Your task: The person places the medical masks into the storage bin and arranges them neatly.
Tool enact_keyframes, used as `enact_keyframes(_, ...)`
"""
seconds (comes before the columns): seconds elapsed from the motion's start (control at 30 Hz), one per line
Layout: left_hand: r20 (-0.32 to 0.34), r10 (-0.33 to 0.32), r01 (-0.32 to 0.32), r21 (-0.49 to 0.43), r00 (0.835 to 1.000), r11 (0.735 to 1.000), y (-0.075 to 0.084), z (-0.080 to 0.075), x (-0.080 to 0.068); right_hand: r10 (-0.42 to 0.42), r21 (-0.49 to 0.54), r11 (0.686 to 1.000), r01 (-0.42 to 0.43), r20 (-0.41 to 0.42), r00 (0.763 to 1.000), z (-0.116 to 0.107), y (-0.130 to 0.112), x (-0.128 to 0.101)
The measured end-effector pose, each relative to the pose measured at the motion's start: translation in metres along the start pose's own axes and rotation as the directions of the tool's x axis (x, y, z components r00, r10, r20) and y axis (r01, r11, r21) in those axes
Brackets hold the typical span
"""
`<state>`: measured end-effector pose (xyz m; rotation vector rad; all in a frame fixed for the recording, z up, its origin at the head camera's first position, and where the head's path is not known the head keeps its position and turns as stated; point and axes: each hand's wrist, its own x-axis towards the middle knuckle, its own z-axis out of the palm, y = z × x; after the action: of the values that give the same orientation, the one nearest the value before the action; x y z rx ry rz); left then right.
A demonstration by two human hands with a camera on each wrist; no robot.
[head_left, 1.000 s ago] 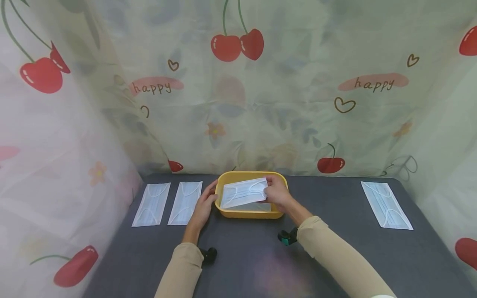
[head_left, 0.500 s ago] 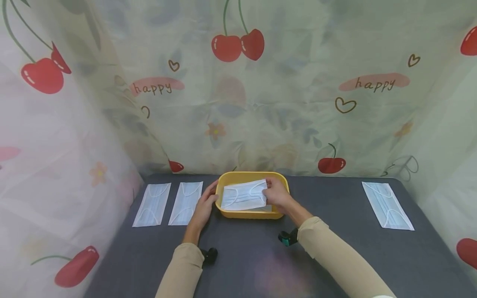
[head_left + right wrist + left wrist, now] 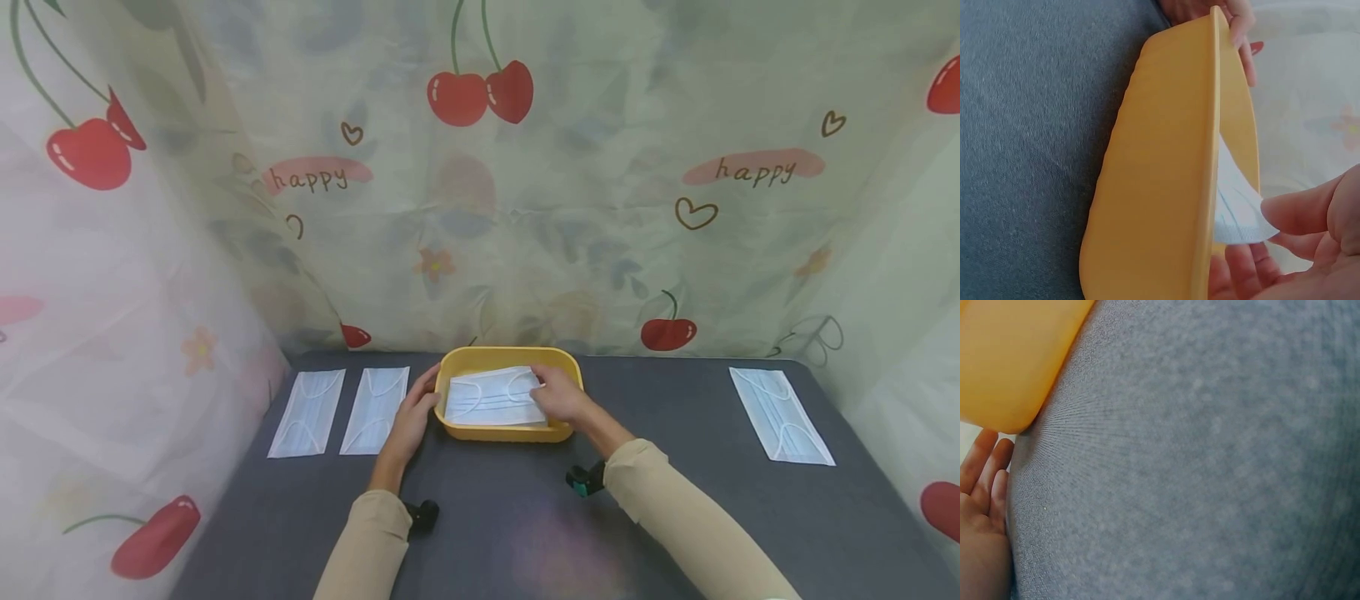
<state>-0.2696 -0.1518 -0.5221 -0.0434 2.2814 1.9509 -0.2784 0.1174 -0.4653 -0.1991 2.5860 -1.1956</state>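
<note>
A yellow plastic basket [image 3: 510, 433] stands at the middle back of the table. My left hand [image 3: 409, 421] holds its left end, thumb at the rim; in the left wrist view the fingers [image 3: 985, 465] reach to the outer wall. Pinched at its right end by my right hand [image 3: 558, 394], a pale blue face mask [image 3: 491, 397] lies low inside the basket, ear loops up. The right wrist view has the thumb [image 3: 1300, 209] over the mask's edge [image 3: 1241, 225] and other fingers below it. What lies beneath this mask is hidden.
Two more face masks lie flat left of the basket, an outer mask [image 3: 307, 414] and an inner mask [image 3: 375, 412]. Another mask [image 3: 782, 416] lies at the far right of the dark grey table [image 3: 495, 517]. A printed curtain [image 3: 570, 217] hangs behind.
The held mask has come down from a tilted position to lie nearly flat in the basket, and my right hand has lowered slightly with it. My left hand stays at the basket.
</note>
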Motion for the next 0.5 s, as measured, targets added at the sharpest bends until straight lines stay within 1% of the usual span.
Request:
enact_keyframes(0.03,0.001,0.001,-0.001,0.001,1.0,1.0,0.0,0.0,0.0,-0.004,-0.017,1.0,0.004,0.0,1.0,-0.001,0.0,0.0)
enact_keyframes(0.17,0.0,-0.001,0.001,-0.001,1.0,1.0,0.002,0.0,-0.001,0.01,-0.034,0.999,-0.01,0.002,1.0,-0.004,-0.001,-0.001)
enact_keyframes(0.3,-0.002,-0.008,0.008,0.007,1.0,1.0,0.001,0.0,0.001,0.009,-0.067,0.998,-0.01,-0.007,1.0,-0.006,0.0,-0.002)
enact_keyframes(0.4,-0.007,-0.014,0.014,0.01,1.0,1.0,-0.008,0.0,0.008,-0.005,-0.102,0.995,0.005,-0.008,1.0,-0.008,0.001,-0.003)
enact_keyframes(0.5,-0.017,-0.007,0.007,0.004,1.0,1.0,-0.019,0.001,0.015,-0.024,-0.128,0.991,0.025,0.013,1.0,-0.008,0.001,-0.006)
